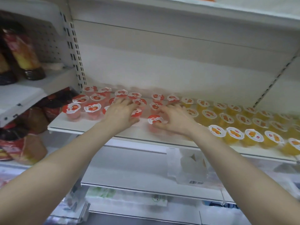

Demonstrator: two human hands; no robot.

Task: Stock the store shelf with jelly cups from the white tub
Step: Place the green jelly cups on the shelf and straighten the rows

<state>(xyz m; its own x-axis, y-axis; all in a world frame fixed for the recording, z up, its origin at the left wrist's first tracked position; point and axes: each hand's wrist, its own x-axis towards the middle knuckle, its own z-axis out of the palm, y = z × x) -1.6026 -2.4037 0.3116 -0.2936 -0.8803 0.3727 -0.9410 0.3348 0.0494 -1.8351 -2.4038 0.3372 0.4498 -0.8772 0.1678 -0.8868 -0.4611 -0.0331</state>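
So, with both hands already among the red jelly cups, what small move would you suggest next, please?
Probably slide the front red cup that the right hand grips back toward the red rows; it sits alone near the shelf edge. The left hand rests on other red cups.

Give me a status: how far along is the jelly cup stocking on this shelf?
Done: the yellow jelly cups fill the shelf's right side in rows. In hand: the red jelly cups on the left sit loosely, with the left hand resting on some and the right hand's fingers curled round the front red cup. Left: bare shelf in front of the red group; the tub is out of view.
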